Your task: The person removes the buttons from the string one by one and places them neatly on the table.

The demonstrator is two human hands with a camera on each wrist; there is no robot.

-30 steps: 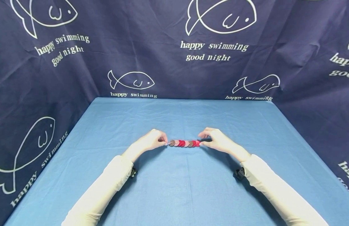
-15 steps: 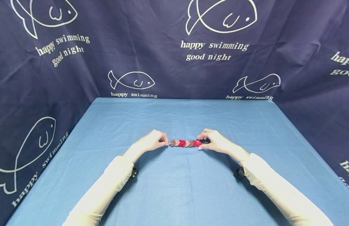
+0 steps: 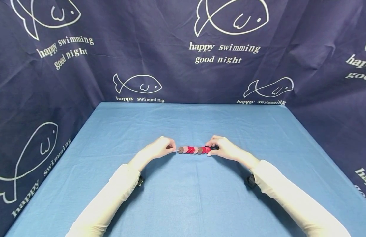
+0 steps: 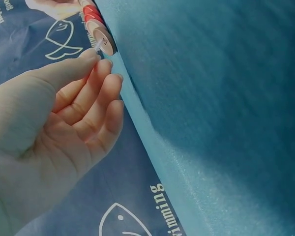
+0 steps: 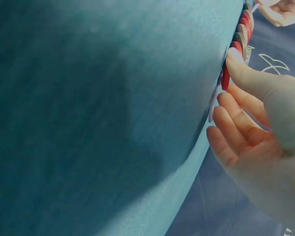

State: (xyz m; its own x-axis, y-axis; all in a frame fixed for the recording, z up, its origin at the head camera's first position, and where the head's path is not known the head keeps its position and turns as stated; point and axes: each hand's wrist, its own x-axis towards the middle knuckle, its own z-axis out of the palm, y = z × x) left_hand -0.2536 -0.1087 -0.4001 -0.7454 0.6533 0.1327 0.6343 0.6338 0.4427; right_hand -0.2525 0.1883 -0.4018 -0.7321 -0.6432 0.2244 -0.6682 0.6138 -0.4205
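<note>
Flat, overlapping round buttons (image 3: 194, 150) are strung in a row, mid-worktop (image 3: 183, 197), over blue cloth. At nine o'clock, their thin cord (image 4: 99, 45) is pinched by the left hand (image 3: 163, 146); at three, the red end button (image 5: 225, 80) is clasped in the right hand (image 3: 226, 148).

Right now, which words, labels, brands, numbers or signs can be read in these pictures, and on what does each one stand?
"happy swimming": white print, repeated on the dark blue curtain
"good night": same curtain, upper left and upper middle
"happ", "goo": same curtain, cut off at the right edge
Wrist views: rotated pieces of these words, some too small to read
String of buttons: no readable text
</note>
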